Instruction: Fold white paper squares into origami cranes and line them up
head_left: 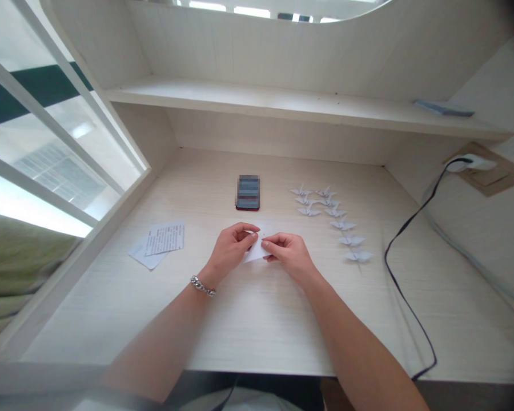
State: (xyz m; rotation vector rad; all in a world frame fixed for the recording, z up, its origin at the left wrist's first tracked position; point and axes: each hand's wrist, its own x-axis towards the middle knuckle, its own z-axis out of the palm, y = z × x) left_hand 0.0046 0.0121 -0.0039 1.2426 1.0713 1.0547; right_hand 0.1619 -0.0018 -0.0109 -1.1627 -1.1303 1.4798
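My left hand (230, 249) and my right hand (289, 255) meet over the middle of the pale desk (248, 319). Both pinch a small piece of white paper (256, 252), partly folded, held just above the desk. A metal chain bracelet (203, 286) circles my left wrist. Much of the paper is hidden by my fingers.
Several folded white paper cranes (332, 220) lie in rows to the right. A phone (248, 192) lies flat beyond my hands. Loose paper sheets (159, 241) lie at the left. A black cable (405, 274) runs from a wall socket (475, 164) across the desk's right side. A shelf (282, 105) spans above.
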